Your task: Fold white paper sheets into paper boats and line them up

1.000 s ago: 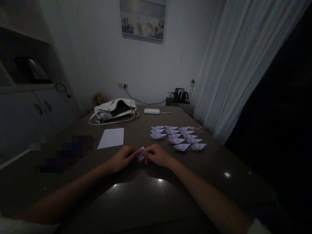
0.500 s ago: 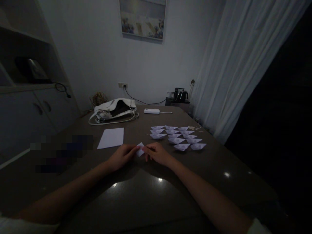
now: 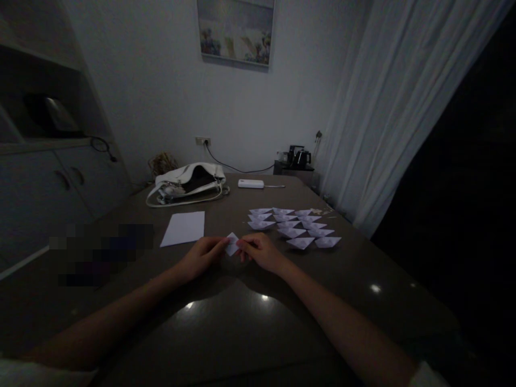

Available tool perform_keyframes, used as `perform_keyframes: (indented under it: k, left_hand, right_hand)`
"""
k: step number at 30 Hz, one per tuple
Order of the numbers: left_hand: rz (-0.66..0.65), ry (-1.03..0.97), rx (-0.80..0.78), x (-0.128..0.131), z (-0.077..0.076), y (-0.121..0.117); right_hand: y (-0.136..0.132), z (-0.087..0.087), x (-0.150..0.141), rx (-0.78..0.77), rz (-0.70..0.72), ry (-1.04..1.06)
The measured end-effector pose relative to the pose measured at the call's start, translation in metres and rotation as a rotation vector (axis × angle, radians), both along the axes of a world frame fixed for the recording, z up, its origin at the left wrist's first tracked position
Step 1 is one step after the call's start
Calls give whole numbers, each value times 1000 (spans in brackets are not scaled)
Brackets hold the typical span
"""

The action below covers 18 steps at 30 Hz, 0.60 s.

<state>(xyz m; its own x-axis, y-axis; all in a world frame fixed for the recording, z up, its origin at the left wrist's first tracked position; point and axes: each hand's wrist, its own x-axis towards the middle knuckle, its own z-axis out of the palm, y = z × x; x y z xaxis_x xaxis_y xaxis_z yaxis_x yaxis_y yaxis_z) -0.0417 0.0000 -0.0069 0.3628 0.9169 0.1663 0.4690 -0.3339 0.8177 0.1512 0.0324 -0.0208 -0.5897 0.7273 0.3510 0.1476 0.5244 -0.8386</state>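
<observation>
A small white folded paper (image 3: 232,244), roughly diamond-shaped, is held just above the brown table between my two hands. My left hand (image 3: 203,255) pinches its left corner between thumb and fingers. On the opposite corner, the thumb and fingers of my right hand (image 3: 262,252) are closed, the lower fingers curled below. Several white paper boats (image 3: 290,233) stand in rows to the right of my right hand. Beyond my left hand lies a stack of white paper sheets (image 3: 183,228).
A white handbag (image 3: 189,183) rests at the table's far left, with a white power bank (image 3: 250,184) and its cord to the right. Paper scraps (image 3: 321,212) lie behind the boats. A blurred-out patch (image 3: 108,252) covers the left side. A white curtain (image 3: 358,118) hangs at right.
My right hand has shifted slightly up, and its fingers sit a little more closed at the paper's right corner. The folded paper has risen slightly, and more of its face shows.
</observation>
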Motion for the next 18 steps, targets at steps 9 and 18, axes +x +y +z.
perform_keyframes:
  k: [9,18]
  left_hand:
    - [72,-25,86,-2,-2,3]
    - [35,-23,130,-3,0,3]
  right_hand:
    - [2,1,0,-41,-68,29]
    - [4,-3,0,-94,-46,64]
